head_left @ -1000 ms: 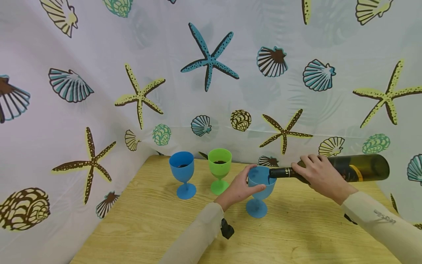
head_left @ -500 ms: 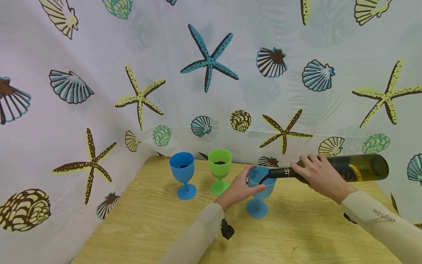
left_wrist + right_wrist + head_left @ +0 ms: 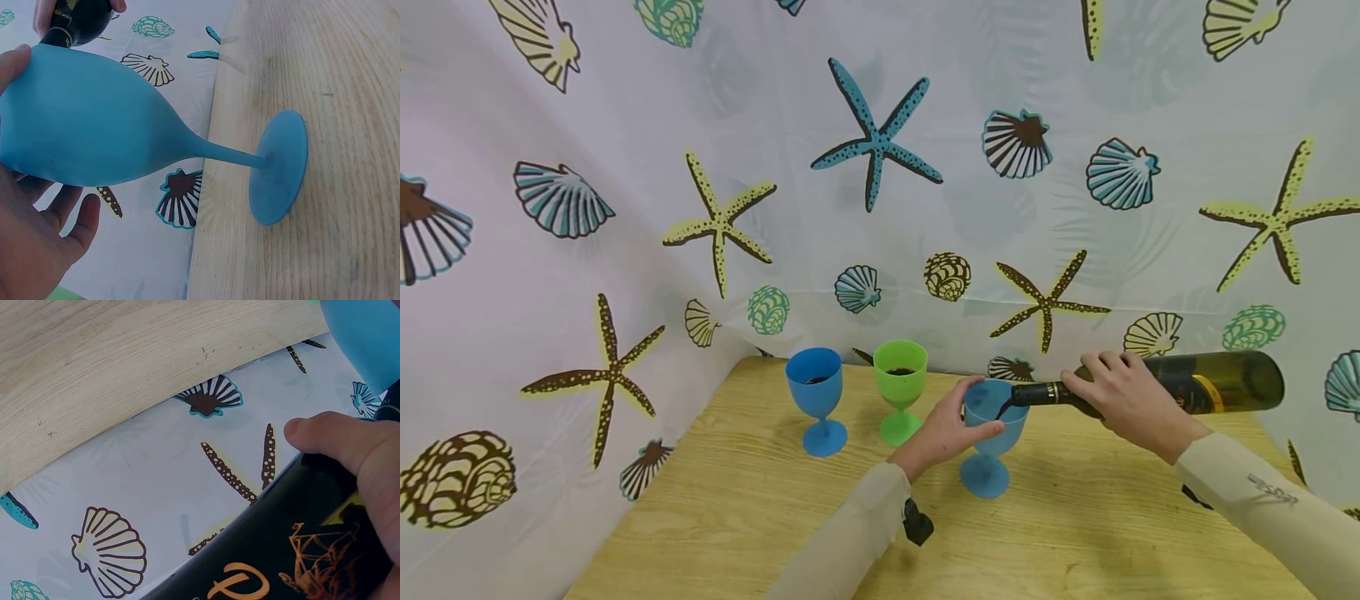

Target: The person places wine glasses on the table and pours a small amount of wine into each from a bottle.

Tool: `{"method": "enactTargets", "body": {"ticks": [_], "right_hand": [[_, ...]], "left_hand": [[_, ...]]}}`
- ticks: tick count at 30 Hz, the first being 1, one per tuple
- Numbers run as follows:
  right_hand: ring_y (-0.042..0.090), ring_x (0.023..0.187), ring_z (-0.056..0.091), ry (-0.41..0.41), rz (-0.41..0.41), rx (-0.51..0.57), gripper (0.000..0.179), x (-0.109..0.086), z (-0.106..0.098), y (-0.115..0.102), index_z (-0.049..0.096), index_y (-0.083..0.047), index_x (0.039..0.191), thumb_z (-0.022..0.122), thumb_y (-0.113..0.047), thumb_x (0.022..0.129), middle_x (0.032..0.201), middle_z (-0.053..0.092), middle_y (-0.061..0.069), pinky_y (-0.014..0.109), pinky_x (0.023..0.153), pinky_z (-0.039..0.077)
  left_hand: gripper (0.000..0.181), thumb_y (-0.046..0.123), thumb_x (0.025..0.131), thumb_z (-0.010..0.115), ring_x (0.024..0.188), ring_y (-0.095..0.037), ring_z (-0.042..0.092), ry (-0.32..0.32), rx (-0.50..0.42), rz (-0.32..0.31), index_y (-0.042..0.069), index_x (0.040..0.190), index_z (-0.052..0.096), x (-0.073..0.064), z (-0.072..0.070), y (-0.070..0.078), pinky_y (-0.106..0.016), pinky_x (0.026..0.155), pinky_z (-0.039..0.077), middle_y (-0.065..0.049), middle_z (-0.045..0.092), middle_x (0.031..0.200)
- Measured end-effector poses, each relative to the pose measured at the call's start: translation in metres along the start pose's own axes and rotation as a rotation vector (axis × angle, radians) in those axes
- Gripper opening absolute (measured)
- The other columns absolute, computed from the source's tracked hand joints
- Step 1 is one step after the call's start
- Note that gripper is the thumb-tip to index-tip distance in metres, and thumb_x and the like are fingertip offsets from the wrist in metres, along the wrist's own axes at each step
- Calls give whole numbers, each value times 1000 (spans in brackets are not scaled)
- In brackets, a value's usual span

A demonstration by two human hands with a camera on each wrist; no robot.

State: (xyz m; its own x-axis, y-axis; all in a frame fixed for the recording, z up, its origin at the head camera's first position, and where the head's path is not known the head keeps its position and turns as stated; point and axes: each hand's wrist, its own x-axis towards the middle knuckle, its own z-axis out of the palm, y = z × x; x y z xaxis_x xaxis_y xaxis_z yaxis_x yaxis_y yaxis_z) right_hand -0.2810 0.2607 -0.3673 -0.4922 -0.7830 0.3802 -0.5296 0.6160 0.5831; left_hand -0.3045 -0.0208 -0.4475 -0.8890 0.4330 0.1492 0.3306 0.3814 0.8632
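Observation:
My left hand [image 3: 946, 423] holds the bowl of a light blue goblet [image 3: 987, 475], thumb on the near side and fingers around the far side. The goblet's foot rests on the table. With my right hand [image 3: 1131, 398] I grip a dark wine bottle [image 3: 1232, 383] by its shoulder, tipped nearly level. Its mouth is over the goblet's rim, and a dark stream runs from it into the bowl. The left wrist view shows the goblet's stem and round foot [image 3: 279, 167]. How full this goblet is cannot be seen. Orange lettering marks the bottle's label [image 3: 300, 569].
To the left stand a darker blue goblet [image 3: 815, 392] and a green goblet [image 3: 900, 385], each with dark liquid inside. They share the wooden table [image 3: 715, 517]. A white curtain [image 3: 880, 233] with starfish and shells hangs behind and along the left.
The dark stream from the bottle has grown thicker and now slants leftward into the goblet. Both hands, the bottle and the goblets keep their places; the head view shifts very slightly.

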Motion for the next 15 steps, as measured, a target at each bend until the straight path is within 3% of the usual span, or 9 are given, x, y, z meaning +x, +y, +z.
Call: {"method": "enactTargets", "body": {"ticks": [15], "right_hand": [[36, 82, 56, -14, -7, -34, 54, 1, -1, 2, 55, -8, 114, 84, -9, 68, 98, 55, 20, 48, 66, 48]], "left_hand": [[77, 48, 85, 67, 131, -23, 39, 1, 1, 0, 28, 148, 28, 1, 0, 0, -47, 99, 40, -2, 36, 146]]}}
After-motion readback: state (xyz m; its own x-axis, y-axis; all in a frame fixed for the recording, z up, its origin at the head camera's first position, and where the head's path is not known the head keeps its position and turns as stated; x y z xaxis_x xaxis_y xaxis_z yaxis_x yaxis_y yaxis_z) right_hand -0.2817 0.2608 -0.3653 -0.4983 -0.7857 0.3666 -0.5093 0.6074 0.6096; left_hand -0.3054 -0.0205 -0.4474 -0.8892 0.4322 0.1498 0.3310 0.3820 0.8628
